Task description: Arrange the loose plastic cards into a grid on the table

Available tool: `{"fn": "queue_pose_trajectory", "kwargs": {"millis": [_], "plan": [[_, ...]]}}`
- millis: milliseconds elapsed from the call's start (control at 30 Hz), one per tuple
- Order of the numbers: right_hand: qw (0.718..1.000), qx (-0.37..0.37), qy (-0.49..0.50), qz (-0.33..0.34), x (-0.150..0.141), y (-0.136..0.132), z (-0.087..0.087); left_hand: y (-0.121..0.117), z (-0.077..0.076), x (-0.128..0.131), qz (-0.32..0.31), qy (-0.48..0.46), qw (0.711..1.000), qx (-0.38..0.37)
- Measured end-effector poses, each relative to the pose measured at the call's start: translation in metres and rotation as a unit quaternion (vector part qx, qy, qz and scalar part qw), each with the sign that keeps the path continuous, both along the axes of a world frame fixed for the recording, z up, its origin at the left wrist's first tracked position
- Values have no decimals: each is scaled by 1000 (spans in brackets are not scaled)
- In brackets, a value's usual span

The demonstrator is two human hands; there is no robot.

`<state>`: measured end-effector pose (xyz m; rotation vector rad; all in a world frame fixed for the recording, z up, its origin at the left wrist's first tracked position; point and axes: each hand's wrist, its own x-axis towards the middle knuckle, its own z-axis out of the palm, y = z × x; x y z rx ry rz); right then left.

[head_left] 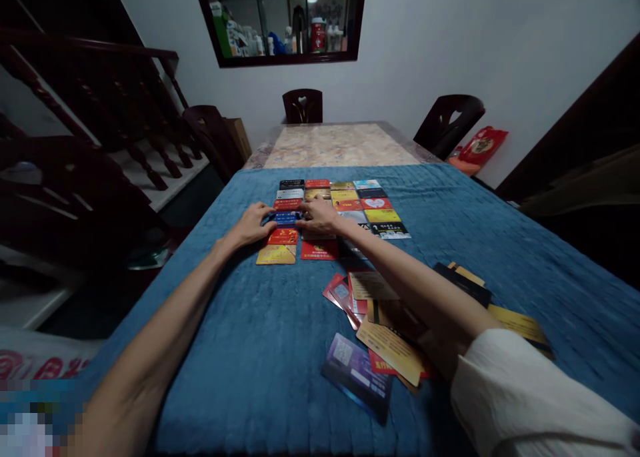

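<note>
A blue card (286,218) lies in the left column of a grid of overlapping cards on a blue cloth. My left hand (251,223) is curled at its left edge, thumb and fingertips on the card. From the other side my right hand (320,215) grips the card's right end with bent fingers, covering part of the column beside it. Below the blue card are a red card (283,236) and a yellow card (276,255). Another red card (320,249) shows under my right wrist. Black, red, gold and white cards fill the other rows.
Loose cards (390,343) lie in a messy pile under my right forearm, with a purple card (357,373) nearest me. More cards (520,323) lie right of that arm. The blue cloth (240,350) covers the table's near part. Dark chairs (450,120) stand around it.
</note>
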<state>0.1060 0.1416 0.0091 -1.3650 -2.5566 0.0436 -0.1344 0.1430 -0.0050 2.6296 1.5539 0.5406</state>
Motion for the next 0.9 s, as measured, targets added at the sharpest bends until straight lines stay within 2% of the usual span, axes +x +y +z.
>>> {"fn": "queue_pose_trajectory", "kwargs": {"millis": [167, 333, 700, 900], "plan": [[1000, 2, -7, 5, 20, -11, 6, -13, 5, 11, 5, -26, 997, 68], [1000, 17, 12, 20, 50, -28, 5, -36, 7, 39, -9, -45, 994, 96], [994, 57, 66, 65, 118, -86, -4, -100, 17, 101, -98, -47, 991, 84], [989, 51, 99, 97, 146, -120, -9, -137, 17, 131, -156, -68, 984, 46]]}}
